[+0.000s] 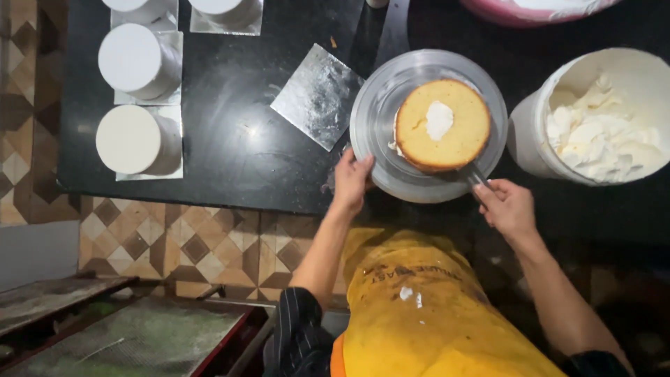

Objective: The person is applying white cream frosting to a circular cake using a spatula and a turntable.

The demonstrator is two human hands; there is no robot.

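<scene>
- I noted three white frosted cakes (132, 139) on silver boards at the tabletop's (230, 153) left edge, well apart.
- My left hand (351, 180) had its fingers curled on the turntable (377, 119) rim.
- The sponge layer (442, 126) lay centred, just beyond both hands.
- My right hand (508, 207) had its fingers closed on a spatula (476, 176) whose blade ran under the sponge.
- The cream bucket (593, 119) stood just right.
</scene>
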